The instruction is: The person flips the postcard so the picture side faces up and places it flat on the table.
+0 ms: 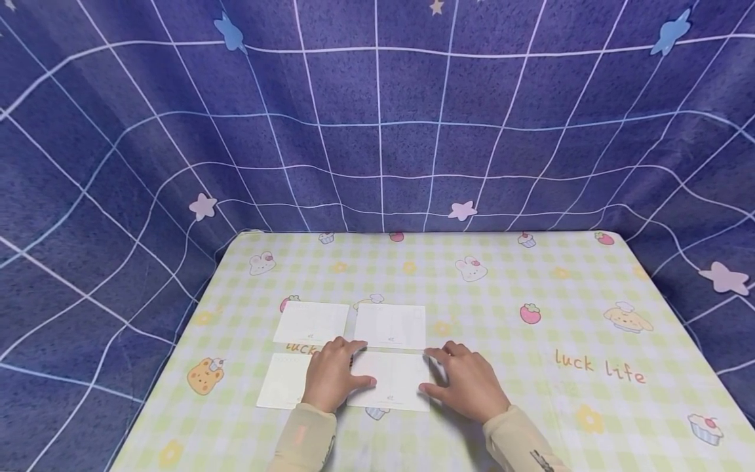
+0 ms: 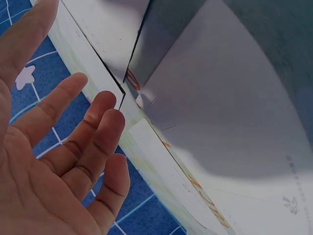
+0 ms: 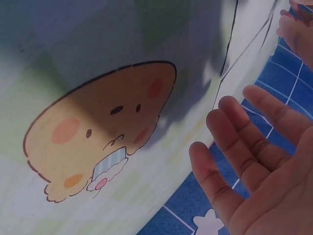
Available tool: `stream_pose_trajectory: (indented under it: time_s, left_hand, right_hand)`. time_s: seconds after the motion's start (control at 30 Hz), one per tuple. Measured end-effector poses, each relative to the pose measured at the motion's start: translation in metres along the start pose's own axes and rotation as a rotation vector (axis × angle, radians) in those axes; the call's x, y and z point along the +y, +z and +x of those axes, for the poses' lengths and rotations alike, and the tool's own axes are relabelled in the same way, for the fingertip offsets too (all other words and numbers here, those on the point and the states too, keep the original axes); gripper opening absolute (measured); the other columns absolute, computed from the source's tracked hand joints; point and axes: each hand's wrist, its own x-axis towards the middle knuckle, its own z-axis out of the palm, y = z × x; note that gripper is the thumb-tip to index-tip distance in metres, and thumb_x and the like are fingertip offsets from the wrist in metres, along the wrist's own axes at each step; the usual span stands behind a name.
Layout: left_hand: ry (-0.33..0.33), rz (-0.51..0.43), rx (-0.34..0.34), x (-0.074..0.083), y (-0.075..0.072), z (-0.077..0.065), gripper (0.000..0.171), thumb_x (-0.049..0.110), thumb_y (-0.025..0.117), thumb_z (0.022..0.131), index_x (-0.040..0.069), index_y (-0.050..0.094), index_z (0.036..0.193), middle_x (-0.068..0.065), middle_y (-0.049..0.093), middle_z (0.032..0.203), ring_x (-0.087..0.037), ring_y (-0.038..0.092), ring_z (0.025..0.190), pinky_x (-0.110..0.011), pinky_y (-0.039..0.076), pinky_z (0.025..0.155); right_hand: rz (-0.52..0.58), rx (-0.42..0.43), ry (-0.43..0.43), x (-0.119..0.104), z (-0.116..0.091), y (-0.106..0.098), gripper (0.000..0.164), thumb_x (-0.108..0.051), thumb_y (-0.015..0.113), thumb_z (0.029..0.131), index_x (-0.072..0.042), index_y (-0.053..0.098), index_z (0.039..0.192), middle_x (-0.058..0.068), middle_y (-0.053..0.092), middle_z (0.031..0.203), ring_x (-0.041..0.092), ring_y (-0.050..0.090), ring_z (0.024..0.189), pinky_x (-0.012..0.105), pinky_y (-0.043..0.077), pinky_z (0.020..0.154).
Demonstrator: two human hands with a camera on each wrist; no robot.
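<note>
Several white postcards lie on the table in two rows. My left hand [image 1: 331, 372] is spread with bent, relaxed fingers over the gap between the near-left postcard [image 1: 277, 380] and the near-right postcard [image 1: 389, 377]. Its thumb reaches over the left side of the near-right one. At that postcard's right edge is my right hand [image 1: 468, 383], thumb and index finger apart, fingertips right at the edge. Behind are the far-left postcard [image 1: 312, 322] and the far-right postcard [image 1: 390, 326]. In the wrist views, the left fingers [image 2: 105, 137] and right fingers [image 3: 212, 161] are loosely spread, nothing between them.
A green-checked tablecloth [image 1: 501, 288] printed with cartoon animals, strawberries and cupcakes covers the table. Around the back and sides hangs a dark blue curtain [image 1: 407, 151] with grid lines and stars. Printed orange lettering [image 1: 600, 367] marks the cloth at the right.
</note>
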Motion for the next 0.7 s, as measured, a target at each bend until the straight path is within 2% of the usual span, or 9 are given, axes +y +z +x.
stream_pose_trajectory:
  time_s: [0.13,0.7]
  left_hand:
    - [-0.002,0.015,-0.004,-0.0001,0.0010,0.0000,0.071,0.036,0.097,0.058,0.011,0.073,0.119,-0.002,0.063,0.091,-0.020,0.057,0.081,-0.039,0.046,0.073]
    - [0.002,0.070,-0.001,0.0026,0.0054,-0.0005,0.069,0.036,0.097,0.057,0.012,0.074,0.117,-0.003,0.062,0.091,-0.023,0.058,0.083,-0.039,0.045,0.072]
  right_hand:
    - [0.007,-0.010,0.010,0.0000,-0.0004,0.0003,0.061,-0.047,0.087,0.076,-0.013,0.072,0.123,0.007,0.068,0.107,0.022,0.063,0.091,0.040,0.053,0.074]
    - [-0.013,-0.025,0.006,-0.0031,0.0017,0.0011,0.064,-0.048,0.088,0.073,-0.012,0.072,0.124,0.005,0.068,0.105,0.022,0.064,0.091,0.036,0.051,0.069]
